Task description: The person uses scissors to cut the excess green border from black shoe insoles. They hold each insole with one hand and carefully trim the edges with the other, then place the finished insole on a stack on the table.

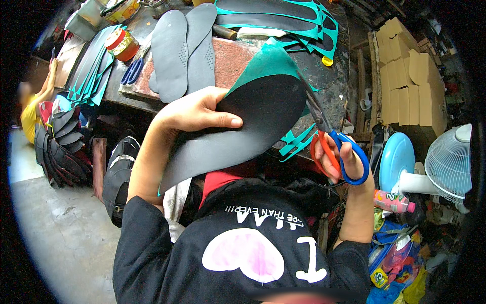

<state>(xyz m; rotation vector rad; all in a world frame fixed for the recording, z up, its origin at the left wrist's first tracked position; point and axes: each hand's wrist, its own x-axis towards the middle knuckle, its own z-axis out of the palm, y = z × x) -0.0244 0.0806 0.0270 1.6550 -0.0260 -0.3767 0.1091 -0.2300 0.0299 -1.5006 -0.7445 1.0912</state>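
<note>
My left hand [200,112] is closed on a dark shoe insole [248,114], thumb on its upper face and fingers hidden beneath. Teal backing material [271,63] sticks out past the insole's far end. In my right hand [354,164] are scissors [334,137] with red and blue handles, fingers through the loops. Their blades lie along the insole's right edge; the tips are partly hidden there, so I cannot tell how far apart they are. Thin teal offcuts [298,142] hang just below the blades.
Two grey insoles [171,53] rest on a reddish slab [230,61] atop the workbench. Around them are teal-edged sheets [268,21], a jar [123,44] and dark-blue-handled scissors [132,71]. Cardboard boxes [410,88] and a fan [448,157] stand right. At left, a person in yellow [29,121].
</note>
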